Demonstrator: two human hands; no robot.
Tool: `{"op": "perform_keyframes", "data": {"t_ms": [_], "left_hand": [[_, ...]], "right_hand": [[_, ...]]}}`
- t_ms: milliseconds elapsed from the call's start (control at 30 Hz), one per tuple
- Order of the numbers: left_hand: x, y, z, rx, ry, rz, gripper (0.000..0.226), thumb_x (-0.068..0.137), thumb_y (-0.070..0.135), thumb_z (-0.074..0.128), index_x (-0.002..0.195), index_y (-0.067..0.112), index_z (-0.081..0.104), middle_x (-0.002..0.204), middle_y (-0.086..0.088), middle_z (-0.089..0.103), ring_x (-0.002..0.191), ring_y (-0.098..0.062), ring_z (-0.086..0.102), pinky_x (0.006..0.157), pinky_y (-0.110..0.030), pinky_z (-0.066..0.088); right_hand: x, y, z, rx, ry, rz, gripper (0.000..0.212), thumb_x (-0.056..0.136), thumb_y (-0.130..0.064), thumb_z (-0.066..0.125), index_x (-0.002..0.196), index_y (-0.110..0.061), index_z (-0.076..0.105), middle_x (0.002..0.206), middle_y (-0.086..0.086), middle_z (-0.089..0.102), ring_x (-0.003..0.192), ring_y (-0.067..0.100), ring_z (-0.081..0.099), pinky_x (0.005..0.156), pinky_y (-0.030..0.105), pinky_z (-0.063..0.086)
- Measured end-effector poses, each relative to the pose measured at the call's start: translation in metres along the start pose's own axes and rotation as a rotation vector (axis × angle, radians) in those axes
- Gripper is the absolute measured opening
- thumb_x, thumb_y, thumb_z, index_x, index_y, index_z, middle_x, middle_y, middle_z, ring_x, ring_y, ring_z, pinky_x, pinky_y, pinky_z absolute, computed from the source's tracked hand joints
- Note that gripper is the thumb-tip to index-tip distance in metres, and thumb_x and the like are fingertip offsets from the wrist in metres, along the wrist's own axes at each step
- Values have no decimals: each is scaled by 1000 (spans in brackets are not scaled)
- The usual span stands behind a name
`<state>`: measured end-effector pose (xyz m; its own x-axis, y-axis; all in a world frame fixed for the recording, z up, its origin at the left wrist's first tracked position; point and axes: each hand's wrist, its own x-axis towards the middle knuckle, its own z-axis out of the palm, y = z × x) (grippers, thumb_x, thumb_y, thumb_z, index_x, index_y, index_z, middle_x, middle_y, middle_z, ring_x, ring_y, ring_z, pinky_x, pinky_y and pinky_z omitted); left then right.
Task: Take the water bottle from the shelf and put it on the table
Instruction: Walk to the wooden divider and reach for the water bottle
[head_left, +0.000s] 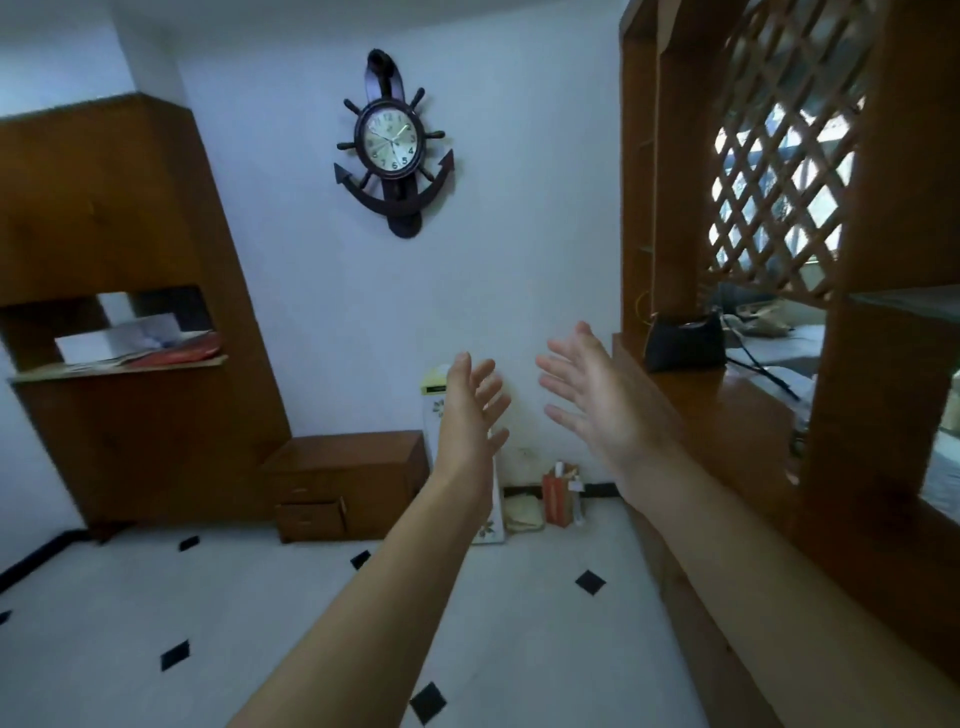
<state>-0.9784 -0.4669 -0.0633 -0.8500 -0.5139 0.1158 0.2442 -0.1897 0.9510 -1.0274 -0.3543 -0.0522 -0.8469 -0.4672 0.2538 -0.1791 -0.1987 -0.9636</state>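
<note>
Both my arms reach forward into the room. My left hand (472, 410) is open with fingers spread and holds nothing. Beside it, my right hand (597, 395) is open too, palm turned left, fingers apart and empty. A wooden shelf unit (675, 218) with lattice panels rises on the right, its counter ledge (727, 395) just right of my right hand. No water bottle shows in this view, and I see no table.
A black handbag (684, 343) sits on the shelf ledge. A wooden cabinet (130, 312) with papers stands at left, a low drawer chest (348, 483) beside it. An anchor clock (392, 145) hangs on the wall. Bags (561, 493) lean by the wall on the tiled floor.
</note>
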Motion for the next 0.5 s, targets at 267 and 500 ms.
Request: {"op": "perform_keyframes", "data": {"t_ms": [267, 500], "left_hand": [[68, -4, -6, 109, 17, 121, 55, 104, 53, 30, 146, 24, 49, 150, -1, 50, 129, -15, 50, 105, -36, 36], [155, -14, -13, 122, -48, 144, 56, 105, 52, 27, 150, 22, 45, 153, 0, 47, 135, -16, 47, 118, -45, 29]], "right_hand": [[71, 24, 2, 128, -8, 44, 65, 105, -54, 24, 154, -13, 35, 159, 9, 43, 143, 24, 43, 117, 43, 34], [152, 48, 9, 75, 40, 36, 66, 104, -55, 23, 154, -14, 36, 159, 9, 43, 144, 24, 42, 117, 45, 34]]}}
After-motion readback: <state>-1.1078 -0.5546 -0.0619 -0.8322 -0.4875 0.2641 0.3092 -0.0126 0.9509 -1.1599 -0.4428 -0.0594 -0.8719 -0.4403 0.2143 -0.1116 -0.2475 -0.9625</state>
